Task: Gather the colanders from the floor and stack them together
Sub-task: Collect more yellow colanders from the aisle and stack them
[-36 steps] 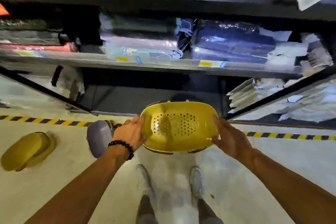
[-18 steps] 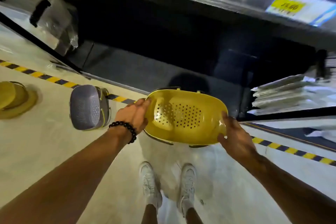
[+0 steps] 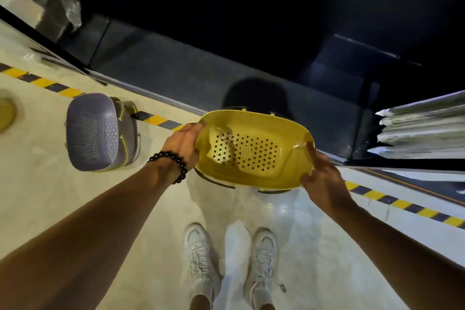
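Yellow colander in midair, both hands, left and right, closed on its ends.

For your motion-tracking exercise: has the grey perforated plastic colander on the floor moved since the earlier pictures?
No. The grey colander stays beside the yellow-black floor stripe; only the camera shifted.
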